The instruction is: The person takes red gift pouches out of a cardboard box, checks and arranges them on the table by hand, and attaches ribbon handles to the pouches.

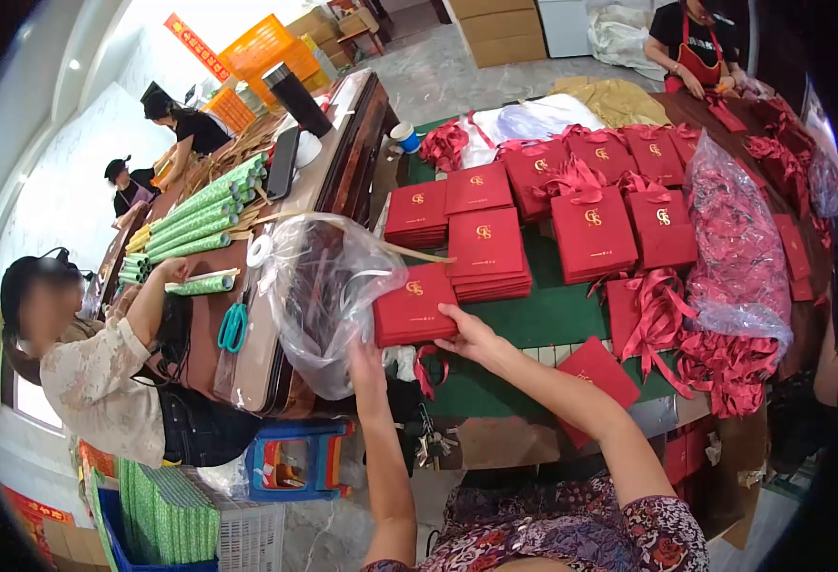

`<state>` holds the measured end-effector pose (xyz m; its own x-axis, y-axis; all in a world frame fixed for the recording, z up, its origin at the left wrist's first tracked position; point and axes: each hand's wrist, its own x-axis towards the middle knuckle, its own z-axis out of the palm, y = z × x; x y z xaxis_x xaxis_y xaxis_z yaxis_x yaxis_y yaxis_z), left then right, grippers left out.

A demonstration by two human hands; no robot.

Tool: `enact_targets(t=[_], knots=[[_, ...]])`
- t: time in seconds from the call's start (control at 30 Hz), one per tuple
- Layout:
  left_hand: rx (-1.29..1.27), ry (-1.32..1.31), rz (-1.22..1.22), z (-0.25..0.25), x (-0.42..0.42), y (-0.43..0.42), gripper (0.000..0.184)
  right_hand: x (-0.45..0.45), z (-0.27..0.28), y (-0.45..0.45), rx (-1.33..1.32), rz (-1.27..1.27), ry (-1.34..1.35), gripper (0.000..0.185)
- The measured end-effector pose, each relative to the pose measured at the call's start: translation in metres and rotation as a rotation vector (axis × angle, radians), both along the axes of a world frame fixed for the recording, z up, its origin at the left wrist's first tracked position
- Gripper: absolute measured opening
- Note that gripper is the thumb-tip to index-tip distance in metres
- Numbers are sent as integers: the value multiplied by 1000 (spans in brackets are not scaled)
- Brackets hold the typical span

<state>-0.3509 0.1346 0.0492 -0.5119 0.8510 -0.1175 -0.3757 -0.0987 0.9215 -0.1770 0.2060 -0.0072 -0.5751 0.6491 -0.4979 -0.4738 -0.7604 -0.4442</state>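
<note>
Two hands work at one stack of red packets (407,310), held over the near left edge of the green tabletop (533,326), right at the mouth of one clear plastic bag (319,300). The right hand (476,336) is clamped on the stack's near right corner, thumb on top and fingers underneath. The left hand (365,370) is raised at the stack's lower left, against the bag's edge; whether its fingers pinch the plastic I cannot tell.

The held packets are flat, squarish and plain red, with one gold emblem and a small line of gold lettering on the top face. Behind and to the right, at least eight more red stacks (484,243) stand on the table, though ribbon covers parts of the back ones, so the true count may be higher. One loose packet (598,379) lies slanted at the near edge. One large clear bag of red ribbon (738,248) rests at the right.

On the brown table (268,348) to the left are one pair of teal scissors (233,327), one white roll (260,251), one tall black flask (297,98) and a pile of green tubes (195,214). Four other people are in view: three (104,372) along the left, one (695,52) at the far right.
</note>
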Motion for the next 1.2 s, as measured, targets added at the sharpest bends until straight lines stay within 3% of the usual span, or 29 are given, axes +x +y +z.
enact_targets(t=[0.07, 0.2, 0.23, 0.33, 0.5, 0.67, 0.8, 0.93, 1.0, 1.2], knots=[[-54, -63, 163, 4, 4, 3, 60, -6, -7, 1, -10, -111, 18, 39], [-106, -44, 119, -15, 0, 7, 74, -19, -13, 3, -7, -189, 17, 41], [-155, -12, 9, -15, 2, 4, 85, -20, -13, 4, -4, -186, 17, 41], [-234, 119, -10, -15, 21, 5, 87, -17, -13, 5, -6, -178, -34, 43], [-182, 65, -57, -26, 30, 2, 79, 0, -5, 1, 20, -148, -82, 38], [-26, 202, -82, -16, 47, -19, 73, 12, 1, -13, 67, -56, -93, 40], [27, 133, 56, -8, 65, -44, 68, 24, 15, -40, 116, 1, -72, 41], [45, 146, 87, -20, 77, -66, 60, 44, 19, -78, 141, -37, -96, 43], [15, 214, -15, -23, 89, -76, 59, 59, 16, -95, 65, -92, -103, 40], [-42, 97, -122, -52, 105, -73, 53, 80, -10, -104, 80, -224, -245, 45]])
